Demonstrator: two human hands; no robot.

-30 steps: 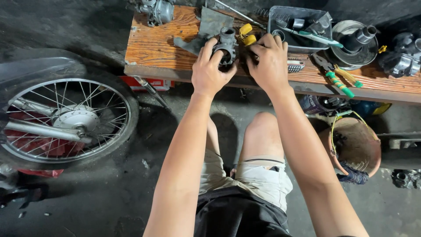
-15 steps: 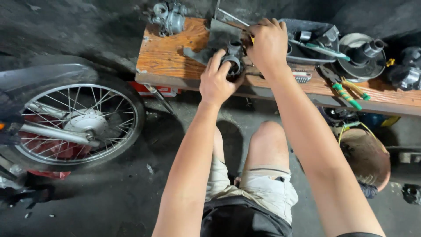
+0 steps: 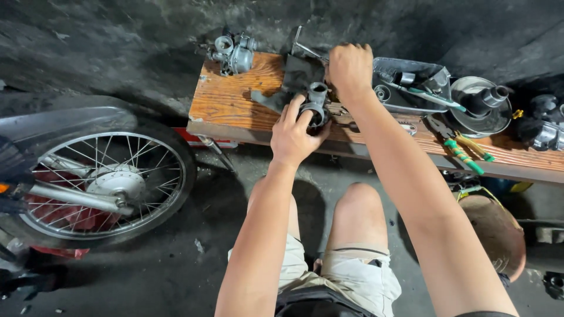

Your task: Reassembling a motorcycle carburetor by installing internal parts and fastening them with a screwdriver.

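Left hand point(image 3: 294, 136) grips the metal carburetor point(image 3: 315, 105) on the wooden bench point(image 3: 235, 100); right hand point(image 3: 351, 67) clenched just above it, contents hidden.

Pretty beat-up wooden bench point(image 3: 235, 97), orange-brown planks, sitting low over a dark concrete floor point(image 3: 147, 276). On it: a grey carburettor point(image 3: 234, 53) at the far left corner, a dark rag point(image 3: 296, 79) near the middle, a black plastic tray point(image 3: 405, 85) of bits, a round metal dish point(image 3: 479, 114), and green-handled pliers point(image 3: 461, 149) beside yellow-handled ones point(image 3: 473, 145).
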